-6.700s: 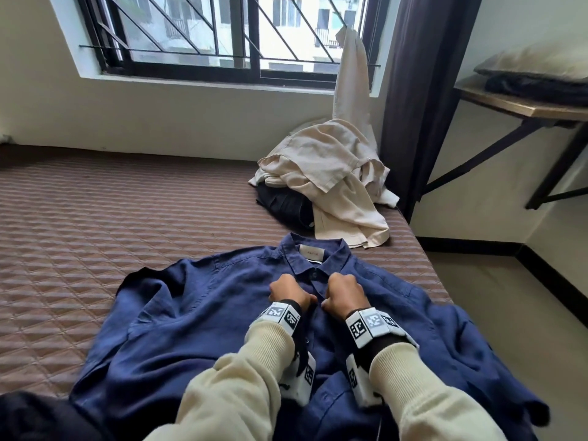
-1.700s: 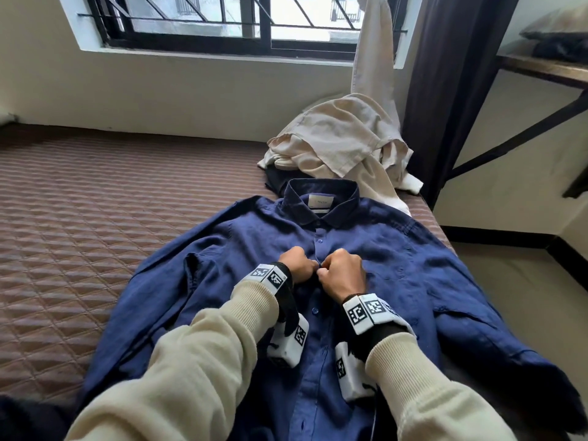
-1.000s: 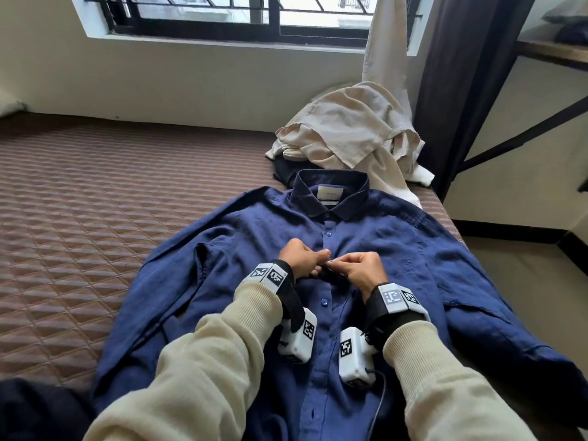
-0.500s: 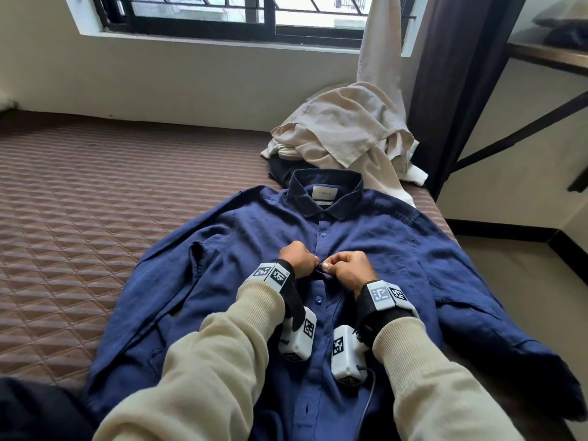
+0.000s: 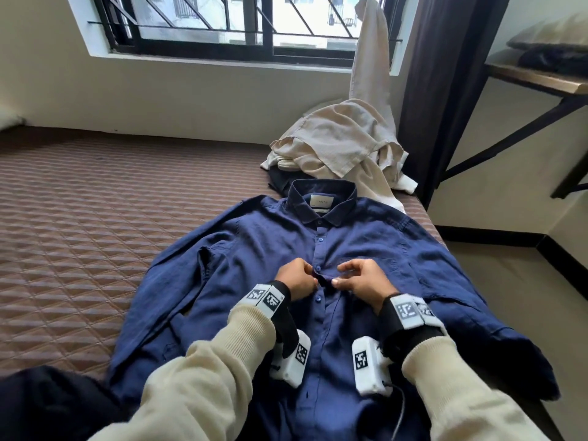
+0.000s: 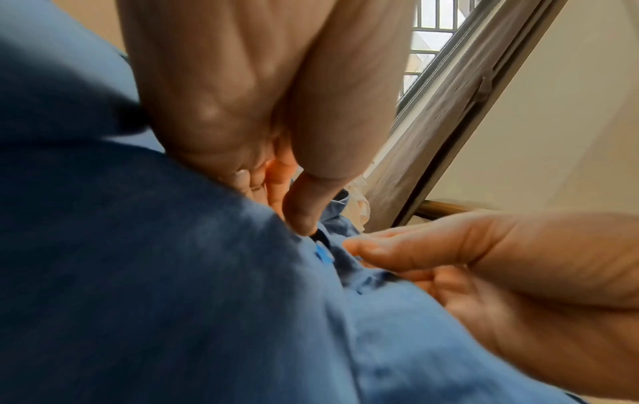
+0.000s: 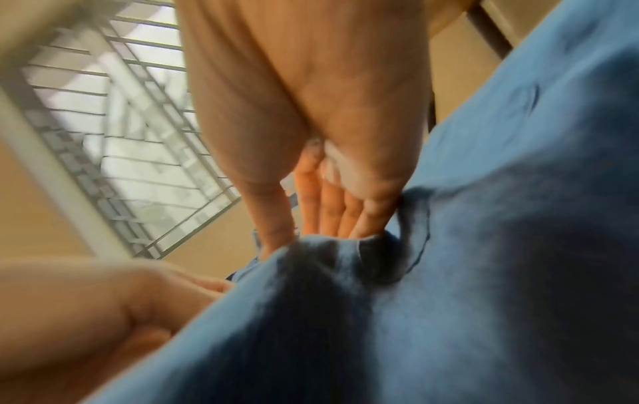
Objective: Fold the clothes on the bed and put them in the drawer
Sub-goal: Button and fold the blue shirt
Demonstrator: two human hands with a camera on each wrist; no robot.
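A navy button-up shirt (image 5: 261, 249) lies front up on the brown quilted bed (image 5: 79, 224), collar (image 5: 321, 198) toward the window. Both hands meet at its middle button strip. My left hand (image 5: 310, 275) pinches the strip's left edge, thumb tip down beside a blue button (image 6: 325, 252). My right hand (image 5: 339, 276) pinches the overlapping edge from the right, thumb over the fabric and fingers tucked into the fold (image 7: 311, 232). Buttons above the hands look fastened. The shirt's hem is hidden under my cream sleeves.
A heap of beige clothes (image 5: 343, 148) sits on a dark garment (image 5: 280, 183) just beyond the collar, against a dark curtain (image 5: 445, 90). The bed's right edge drops to the floor (image 5: 509, 297). A wall shelf (image 5: 541, 81) stands at right. Dark cloth (image 5: 38, 405) lies near left.
Both hands have moved down the button strip, from just under the collar to mid-chest. In the last half second they drew slightly apart, and the right hand's fingers loosened from a fist into a pinch.
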